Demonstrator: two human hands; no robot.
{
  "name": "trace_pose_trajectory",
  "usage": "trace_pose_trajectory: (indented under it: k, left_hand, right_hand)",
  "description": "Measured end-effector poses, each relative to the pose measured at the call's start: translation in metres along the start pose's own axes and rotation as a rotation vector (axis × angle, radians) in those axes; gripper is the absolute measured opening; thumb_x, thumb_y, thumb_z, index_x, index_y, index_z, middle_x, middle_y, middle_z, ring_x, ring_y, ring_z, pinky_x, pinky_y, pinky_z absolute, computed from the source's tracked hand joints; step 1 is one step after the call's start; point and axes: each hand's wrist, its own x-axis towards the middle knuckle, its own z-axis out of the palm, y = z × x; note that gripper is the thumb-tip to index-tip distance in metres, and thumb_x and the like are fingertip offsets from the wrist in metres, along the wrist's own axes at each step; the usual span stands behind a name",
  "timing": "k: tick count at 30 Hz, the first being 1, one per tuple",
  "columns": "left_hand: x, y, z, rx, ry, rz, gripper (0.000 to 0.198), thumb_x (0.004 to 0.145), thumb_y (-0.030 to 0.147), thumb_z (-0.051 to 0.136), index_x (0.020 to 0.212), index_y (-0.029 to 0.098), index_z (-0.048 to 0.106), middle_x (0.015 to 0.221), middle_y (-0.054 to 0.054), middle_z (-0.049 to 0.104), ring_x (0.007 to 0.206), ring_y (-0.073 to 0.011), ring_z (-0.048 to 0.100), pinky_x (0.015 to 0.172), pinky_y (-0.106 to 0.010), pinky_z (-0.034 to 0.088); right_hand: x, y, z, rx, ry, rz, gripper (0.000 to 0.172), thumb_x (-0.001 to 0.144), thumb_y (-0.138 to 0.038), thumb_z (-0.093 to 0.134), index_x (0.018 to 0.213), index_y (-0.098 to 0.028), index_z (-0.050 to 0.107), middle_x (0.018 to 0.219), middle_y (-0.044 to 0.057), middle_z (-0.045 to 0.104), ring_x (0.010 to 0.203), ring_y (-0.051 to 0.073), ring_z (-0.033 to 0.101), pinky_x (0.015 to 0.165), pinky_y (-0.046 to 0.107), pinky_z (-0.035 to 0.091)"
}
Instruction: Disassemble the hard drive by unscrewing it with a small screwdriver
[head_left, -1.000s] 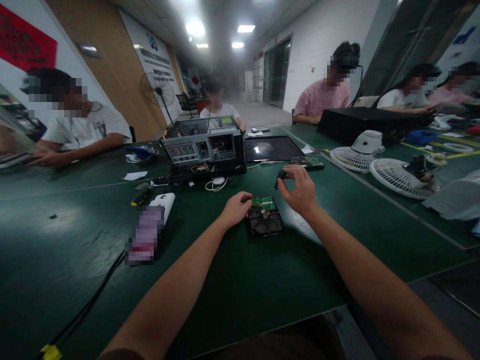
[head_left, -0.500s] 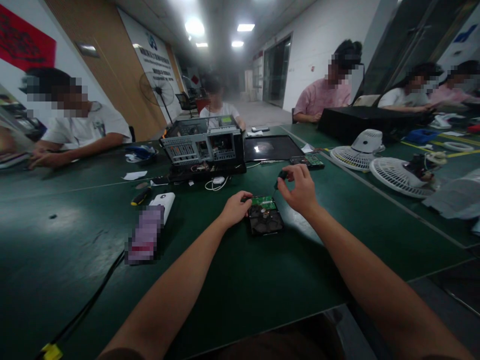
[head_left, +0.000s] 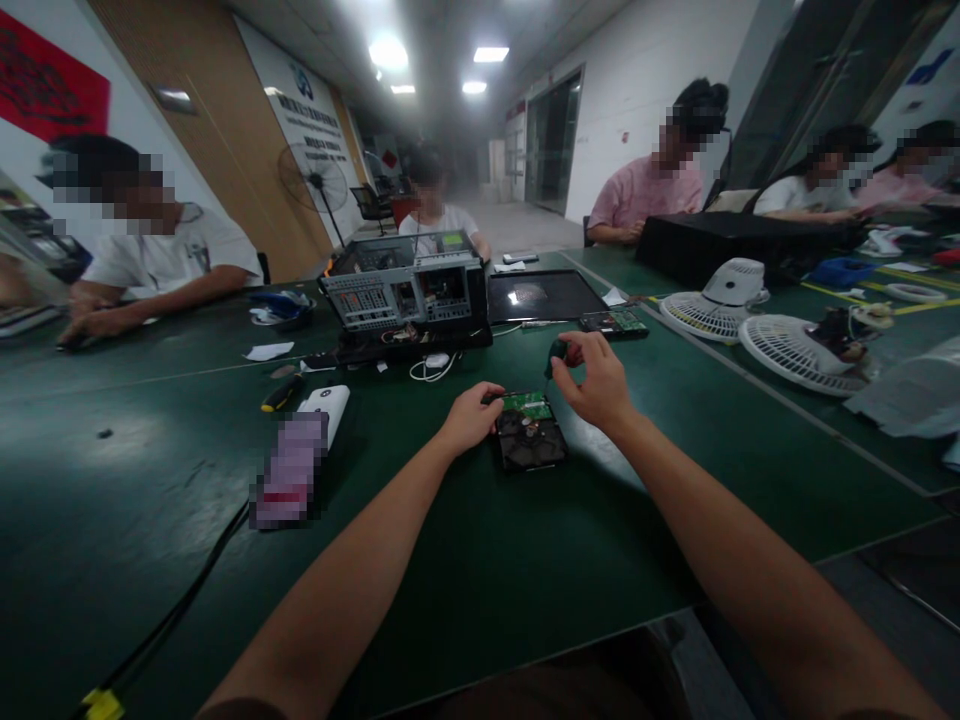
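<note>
Green-topped table (head_left: 450,600) is stretching across a lit workroom, with a person in pink (head_left: 641,198) sitting at its far right side. An opened computer case (head_left: 379,305) is standing on the far part, a flat black panel (head_left: 555,300) lying just to its right.

Nearer, at the middle of the table, a hard drive (head_left: 531,445) is lying flat, showing a dark, block-shaped body with a bright round hub and a green circuit board (head_left: 529,404) across one end. Its board end is facing away from the camera; its long axis is running from near to far, the far end leaning slightly left.

The left hand (head_left: 471,418) is holding the drive's far left corner, its fingers bending and its thumb resting by the board's edge. The right hand (head_left: 598,380) is pinching the dark green handle of a screwdriver (head_left: 555,356) between thumb and fingertips. The screwdriver is standing nearly upright, its thin shaft pointing down at the drive's far right corner; whether the tip is sitting in a screw is too small to tell.
</note>
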Motion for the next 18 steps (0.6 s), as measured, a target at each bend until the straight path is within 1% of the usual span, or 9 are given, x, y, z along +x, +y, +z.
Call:
trace_pose_trajectory:
  k: [4, 8, 10, 14, 16, 18]
  left_hand:
    - [0.0009, -0.0014, 0.0003, 0.001, -0.005, 0.009, 0.031, 0.096, 0.026, 0.058, 0.126, 0.017, 0.063, 0.113, -0.008, 0.072, 0.053, -0.008, 0.061, 0.049, -0.021, 0.048]
    - [0.0017, -0.0019, 0.0006, 0.029, 0.004, 0.0, 0.031, 0.096, 0.025, 0.059, 0.125, 0.017, 0.064, 0.105, -0.007, 0.073, 0.052, -0.0084, 0.061, 0.05, -0.021, 0.048]
    - [0.0017, -0.0018, 0.0007, 0.035, 0.009, -0.001, 0.031, 0.095, 0.025, 0.059, 0.125, 0.018, 0.064, 0.105, -0.006, 0.073, 0.053, -0.0083, 0.061, 0.051, -0.021, 0.048]
    - [0.0012, -0.0009, 0.0008, 0.026, 0.001, 0.002, 0.032, 0.096, 0.026, 0.059, 0.126, 0.018, 0.063, 0.107, -0.006, 0.073, 0.052, -0.0079, 0.061, 0.051, -0.021, 0.048]
    - [0.0009, -0.0002, 0.0008, 0.022, 0.003, 0.003, 0.031, 0.096, 0.026, 0.059, 0.125, 0.018, 0.064, 0.11, -0.007, 0.072, 0.053, -0.0074, 0.061, 0.05, -0.021, 0.048]
    - [0.0007, 0.0004, 0.0008, 0.018, 0.004, 0.001, 0.03, 0.096, 0.025, 0.059, 0.125, 0.017, 0.064, 0.11, -0.007, 0.073, 0.053, -0.0073, 0.06, 0.05, -0.02, 0.048]
  right_hand:
    - [0.0002, 0.0003, 0.0006, 0.0, 0.018, -0.023, 0.032, 0.091, -0.024, 0.063, 0.123, -0.024, 0.056, 0.091, 0.005, 0.058, 0.082, 0.022, 0.061, 0.078, 0.04, 0.057]
    - [0.0002, 0.0024, 0.0022, -0.007, 0.064, 0.011, 0.029, 0.089, -0.028, 0.068, 0.115, -0.024, 0.057, 0.089, 0.004, 0.058, 0.078, 0.021, 0.06, 0.076, 0.041, 0.058]
    - [0.0002, 0.0027, 0.0023, 0.001, 0.069, 0.024, 0.029, 0.087, -0.029, 0.07, 0.113, -0.025, 0.057, 0.095, 0.005, 0.059, 0.082, 0.022, 0.062, 0.076, 0.042, 0.059]
    - [-0.0005, 0.0008, 0.0025, 0.111, 0.071, 0.008, 0.029, 0.088, -0.025, 0.066, 0.114, -0.025, 0.054, 0.116, 0.011, 0.063, 0.097, 0.025, 0.066, 0.079, 0.043, 0.062]
    - [-0.0011, -0.0011, 0.003, 0.153, 0.061, 0.018, 0.028, 0.088, -0.024, 0.065, 0.114, -0.024, 0.053, 0.117, 0.01, 0.066, 0.094, 0.023, 0.069, 0.081, 0.042, 0.062]
    - [-0.0018, -0.0024, 0.0035, 0.154, 0.034, 0.034, 0.027, 0.09, -0.027, 0.066, 0.114, -0.024, 0.054, 0.111, 0.008, 0.068, 0.086, 0.021, 0.07, 0.079, 0.04, 0.062]
